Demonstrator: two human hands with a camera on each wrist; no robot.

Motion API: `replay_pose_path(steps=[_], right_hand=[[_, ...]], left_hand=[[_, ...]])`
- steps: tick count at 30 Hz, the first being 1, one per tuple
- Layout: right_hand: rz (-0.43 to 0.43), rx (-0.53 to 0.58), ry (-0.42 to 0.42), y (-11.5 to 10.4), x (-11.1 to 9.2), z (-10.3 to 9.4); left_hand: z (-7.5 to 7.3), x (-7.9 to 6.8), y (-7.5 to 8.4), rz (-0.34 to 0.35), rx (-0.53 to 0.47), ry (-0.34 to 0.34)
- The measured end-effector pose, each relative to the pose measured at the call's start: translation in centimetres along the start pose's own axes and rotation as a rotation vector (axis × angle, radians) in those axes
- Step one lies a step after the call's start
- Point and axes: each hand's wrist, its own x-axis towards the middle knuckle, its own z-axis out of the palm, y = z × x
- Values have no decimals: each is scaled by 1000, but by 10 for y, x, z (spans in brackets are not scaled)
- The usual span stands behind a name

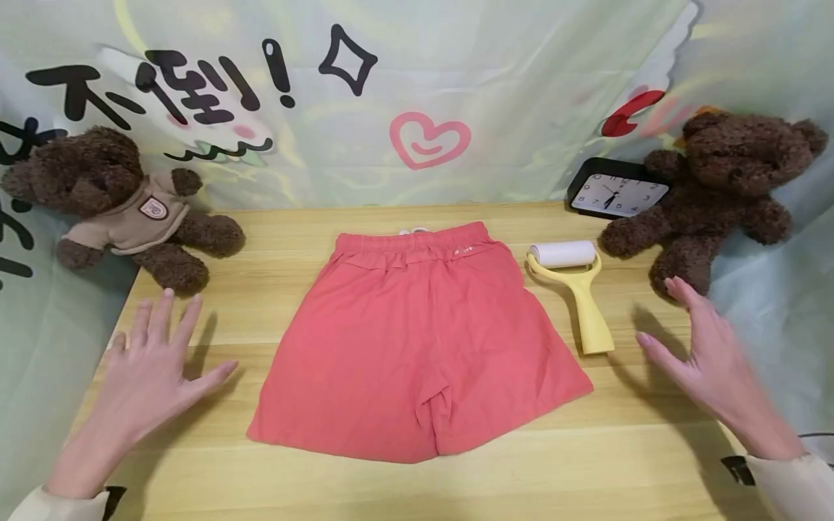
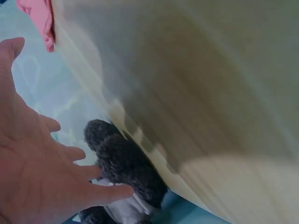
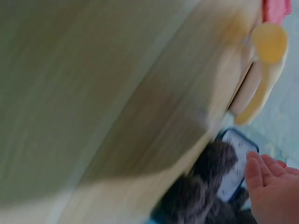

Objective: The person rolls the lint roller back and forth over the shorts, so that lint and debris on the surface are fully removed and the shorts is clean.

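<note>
A pair of red shorts (image 1: pixel 417 340) lies spread on the wooden table, waistband toward the back wall. Right of the shorts is a lint roller (image 1: pixel 580 289) with a white roll and a yellow handle. My left hand (image 1: pixel 146 369) hovers over the table left of the shorts, fingers spread and holding nothing. My right hand (image 1: pixel 717 369) is raised right of the lint roller, thumb apart from the fingers, also with nothing in it. In the right wrist view the yellow handle (image 3: pixel 270 43) shows beyond the table surface, blurred.
A brown teddy bear (image 1: pixel 130 210) in a beige top sits at the back left. Another teddy bear (image 1: pixel 723 188) sits at the back right beside a black-framed clock (image 1: pixel 619 189). Printed cloth (image 1: pixel 521 108) hangs behind the wooden table (image 1: pixel 521 477).
</note>
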Motion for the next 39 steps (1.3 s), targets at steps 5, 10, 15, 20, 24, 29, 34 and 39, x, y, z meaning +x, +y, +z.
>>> replay_pose_path(steps=[5,10,15,20,24,29,34,39], right_hand=[[81,173,14,-12,6,19],[157,242,-22,-22,13,28],[246,244,-58,-32,19,36],[349,249,-109,-41,24,46],[387,261,-130,-44,28,55],[413,307,-119,-48,36,68],[478,429,-9,-55,38,74],[440,566,74,-64,40,77]], left_hand=[[-1,19,10,72,-89,-63],[1,48,26,193,-316,-135],[6,83,39,250,-331,-173],[13,108,47,258,-293,-238],[19,121,55,277,-261,-275],[27,138,63,293,-243,-297],[31,149,72,319,-241,-315],[33,146,77,343,-221,-317]])
